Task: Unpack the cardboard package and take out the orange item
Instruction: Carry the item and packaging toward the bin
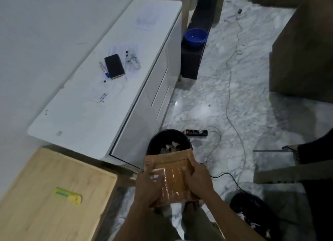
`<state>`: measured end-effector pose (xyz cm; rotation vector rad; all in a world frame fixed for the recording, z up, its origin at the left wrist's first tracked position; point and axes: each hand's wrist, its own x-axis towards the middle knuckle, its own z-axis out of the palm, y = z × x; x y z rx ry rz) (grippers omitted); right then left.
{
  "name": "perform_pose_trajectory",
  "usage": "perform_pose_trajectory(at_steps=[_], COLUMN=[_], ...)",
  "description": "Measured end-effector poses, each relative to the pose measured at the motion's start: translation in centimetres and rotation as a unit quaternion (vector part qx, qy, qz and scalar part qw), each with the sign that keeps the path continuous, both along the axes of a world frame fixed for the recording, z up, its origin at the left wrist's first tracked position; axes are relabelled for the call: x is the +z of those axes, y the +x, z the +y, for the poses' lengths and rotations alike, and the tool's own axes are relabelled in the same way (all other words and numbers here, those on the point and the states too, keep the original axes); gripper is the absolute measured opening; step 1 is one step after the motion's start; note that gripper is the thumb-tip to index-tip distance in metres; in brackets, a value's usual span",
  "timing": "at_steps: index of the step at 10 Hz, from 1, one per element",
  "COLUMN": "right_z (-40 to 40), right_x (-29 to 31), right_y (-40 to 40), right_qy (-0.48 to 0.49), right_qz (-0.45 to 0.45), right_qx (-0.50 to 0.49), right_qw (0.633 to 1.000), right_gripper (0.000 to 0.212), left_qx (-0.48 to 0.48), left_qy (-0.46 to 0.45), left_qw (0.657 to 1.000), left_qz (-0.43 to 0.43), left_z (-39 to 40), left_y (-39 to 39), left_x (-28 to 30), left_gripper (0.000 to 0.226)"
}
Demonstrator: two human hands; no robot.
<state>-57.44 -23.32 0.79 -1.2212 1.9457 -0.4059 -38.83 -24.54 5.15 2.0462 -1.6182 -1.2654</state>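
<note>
Both hands, left (149, 185) and right (197, 177), clasp the taped package (171, 176) above the bin (168, 141), so unpacking looks barely begun: next likely calls for tearing tape; the orange item, presumably inside, is not visible.

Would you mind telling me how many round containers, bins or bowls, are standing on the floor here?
2: a black bin just beyond the cardboard package, holding scraps, and a blue bowl farther back atop a dark stand. Others may be hidden.
</note>
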Motion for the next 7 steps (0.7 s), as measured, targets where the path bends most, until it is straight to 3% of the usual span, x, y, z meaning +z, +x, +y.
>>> perform_pose_trajectory(at_steps=[5,7], right_z=[-12.4,-17.1], right_x=[-8.0,-11.5], right_y=[-0.9,-0.9], right_qy=[0.142,0.175], right_qz=[-0.011,0.013], right_qx=[0.021,0.024], right_qw=[0.990,0.984], right_gripper=[0.062,0.063], left_qx=[-0.019,-0.055], left_qy=[0.182,0.192], left_qw=[0.982,0.975], left_qz=[-0.041,-0.097], left_z=[-13.7,-18.4], left_y=[0.1,-0.5], left_x=[-9.5,-13.0], left_gripper=[0.067,0.058])
